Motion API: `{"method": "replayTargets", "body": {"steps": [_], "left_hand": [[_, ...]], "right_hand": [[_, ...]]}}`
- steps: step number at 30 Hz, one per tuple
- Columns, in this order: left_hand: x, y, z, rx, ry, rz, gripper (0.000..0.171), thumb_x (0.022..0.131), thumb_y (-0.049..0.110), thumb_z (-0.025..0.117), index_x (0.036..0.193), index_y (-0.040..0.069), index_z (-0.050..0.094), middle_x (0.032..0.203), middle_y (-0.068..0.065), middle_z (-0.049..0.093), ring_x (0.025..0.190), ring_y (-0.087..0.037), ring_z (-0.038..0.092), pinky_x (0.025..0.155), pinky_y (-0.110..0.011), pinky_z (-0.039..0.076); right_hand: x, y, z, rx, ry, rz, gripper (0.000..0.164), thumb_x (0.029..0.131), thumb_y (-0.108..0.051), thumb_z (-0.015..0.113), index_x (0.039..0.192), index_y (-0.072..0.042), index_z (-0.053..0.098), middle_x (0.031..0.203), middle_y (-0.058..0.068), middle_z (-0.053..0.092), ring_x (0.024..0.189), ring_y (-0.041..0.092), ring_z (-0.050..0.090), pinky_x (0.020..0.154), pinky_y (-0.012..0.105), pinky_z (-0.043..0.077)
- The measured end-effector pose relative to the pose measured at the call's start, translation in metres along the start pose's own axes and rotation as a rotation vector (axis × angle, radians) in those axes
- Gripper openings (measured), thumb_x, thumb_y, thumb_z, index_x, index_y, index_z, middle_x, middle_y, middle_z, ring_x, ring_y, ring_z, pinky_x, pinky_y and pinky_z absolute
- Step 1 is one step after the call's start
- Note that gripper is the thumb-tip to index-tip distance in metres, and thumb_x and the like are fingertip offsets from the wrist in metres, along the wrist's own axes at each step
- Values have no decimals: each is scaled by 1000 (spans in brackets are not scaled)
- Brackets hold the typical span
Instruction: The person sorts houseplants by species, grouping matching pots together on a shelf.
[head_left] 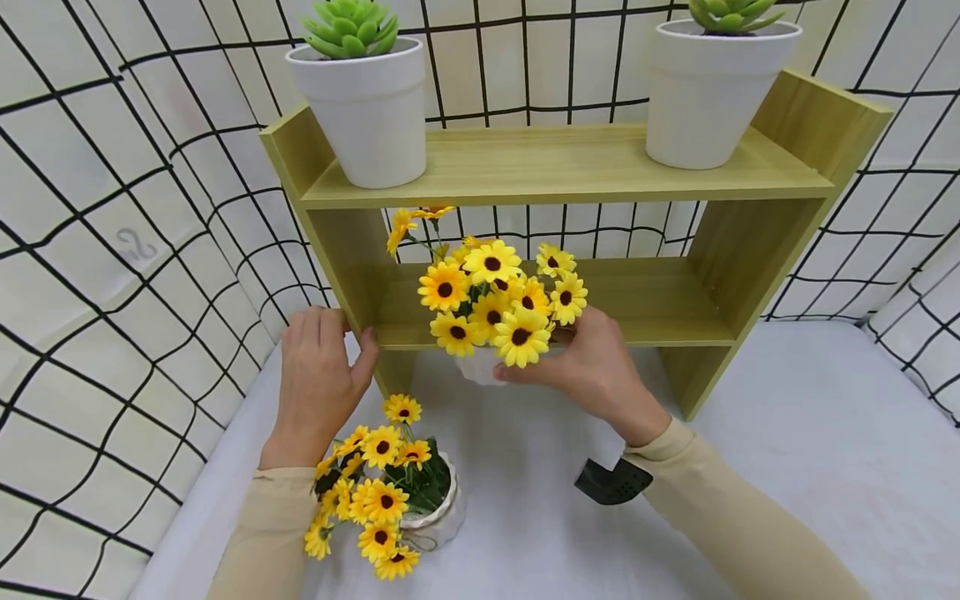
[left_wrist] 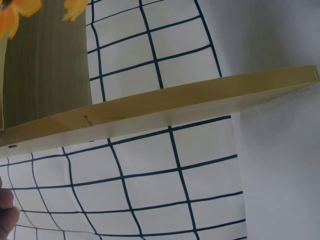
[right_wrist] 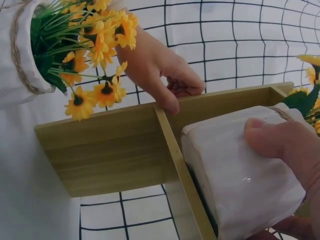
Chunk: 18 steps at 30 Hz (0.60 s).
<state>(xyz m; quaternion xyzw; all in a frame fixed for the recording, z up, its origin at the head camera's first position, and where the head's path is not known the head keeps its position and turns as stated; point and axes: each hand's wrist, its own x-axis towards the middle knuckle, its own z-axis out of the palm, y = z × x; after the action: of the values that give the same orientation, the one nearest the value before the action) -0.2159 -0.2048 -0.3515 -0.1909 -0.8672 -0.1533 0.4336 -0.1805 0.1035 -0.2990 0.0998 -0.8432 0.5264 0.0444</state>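
Observation:
My right hand (head_left: 596, 371) grips a white flowerpot (right_wrist: 235, 170) tied with twine, its thumb across the pot's side. Yellow artificial daisies (head_left: 491, 308) rise from this pot and partly cover it in the head view. The pot is at the lower board of a wooden shelf (head_left: 525, 167), left of its middle. At the shelf's left side panel (left_wrist: 165, 102), my left hand (head_left: 318, 375) holds on, thumb at the front edge and fingers along the outside. Only fingertips (left_wrist: 7, 212) of it show in the left wrist view.
A second twine-tied white pot (head_left: 442, 525) of yellow daisies stands on the white table in front, beside my left forearm. Two white pots with green succulents, one left (head_left: 367, 117) and one right (head_left: 708, 96), stand on the top board. Black wire grid (head_left: 525, 67) encloses the back and sides.

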Motion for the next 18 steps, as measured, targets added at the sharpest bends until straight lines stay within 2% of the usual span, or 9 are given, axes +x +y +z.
{"method": "replayTargets", "body": {"steps": [10, 14, 18], "left_hand": [[0, -1, 0, -1, 8, 1, 24, 94, 13, 65, 104, -6, 55, 91, -20, 52, 87, -36, 45, 78, -47, 31], [1, -1, 0, 4, 16, 13, 24, 94, 12, 66, 105, -6, 55, 91, -19, 52, 87, -36, 45, 78, -47, 31], [2, -1, 0, 13, 11, 29, 23, 95, 12, 65, 105, -6, 55, 91, -20, 52, 87, -36, 45, 78, -47, 32]], "right_hand": [[11, -2, 8, 82, -30, -30, 75, 68, -24, 97, 133, -24, 60, 128, -6, 70, 115, 15, 73, 94, 37, 61], [16, -6, 12, 59, -41, -47, 70, 69, -25, 95, 131, -23, 62, 123, -5, 72, 109, 15, 74, 90, 35, 62], [21, -8, 14, 1, -35, -48, 64, 70, -29, 94, 126, -22, 63, 111, -2, 75, 92, 17, 71, 77, 34, 59]]}}
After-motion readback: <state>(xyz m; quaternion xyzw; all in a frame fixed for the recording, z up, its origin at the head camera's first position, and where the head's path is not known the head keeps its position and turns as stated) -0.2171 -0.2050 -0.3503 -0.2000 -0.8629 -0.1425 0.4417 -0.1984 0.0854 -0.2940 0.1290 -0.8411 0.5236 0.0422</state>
